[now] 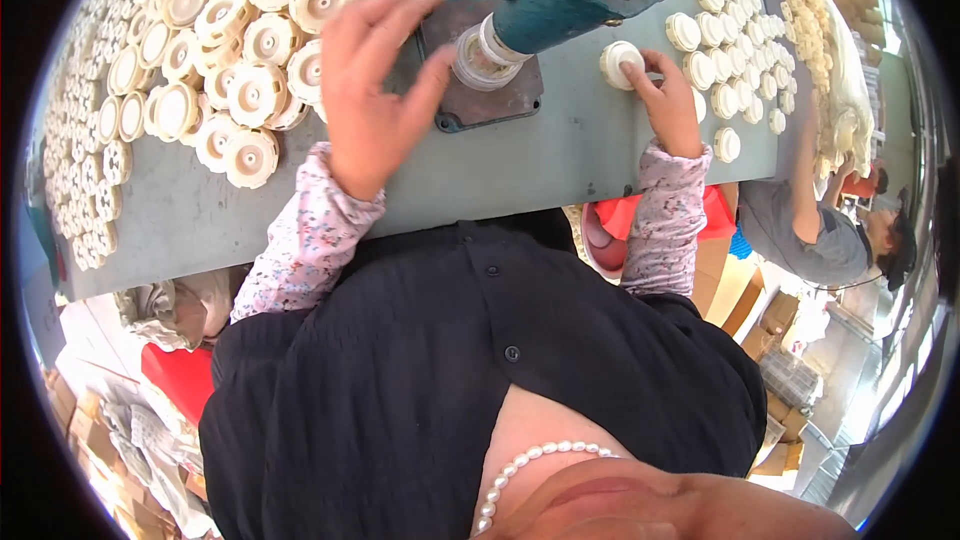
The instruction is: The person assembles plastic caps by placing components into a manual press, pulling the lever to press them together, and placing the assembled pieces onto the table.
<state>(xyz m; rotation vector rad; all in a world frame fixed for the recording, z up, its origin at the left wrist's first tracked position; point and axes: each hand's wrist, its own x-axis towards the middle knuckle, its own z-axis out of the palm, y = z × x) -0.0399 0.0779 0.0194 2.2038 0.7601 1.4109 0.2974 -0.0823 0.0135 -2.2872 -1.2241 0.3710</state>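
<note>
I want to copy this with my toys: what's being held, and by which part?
The right hand holds a round white piece by its right side. The left hand is open, holding nothing visible.

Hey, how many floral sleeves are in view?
2: the left floral sleeve below the left hand, and the right floral sleeve below the right hand, which holds a white part.

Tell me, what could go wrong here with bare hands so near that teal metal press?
Two risks seem possible. The left hand is spread with its thumb close to the round, cream-coloured part under the teal metal press; if the press moved down, fingers might get pinched. Also, the pink floral sleeve is near the loose pile of round cream discs, so a careless sweep could scatter some.
</note>
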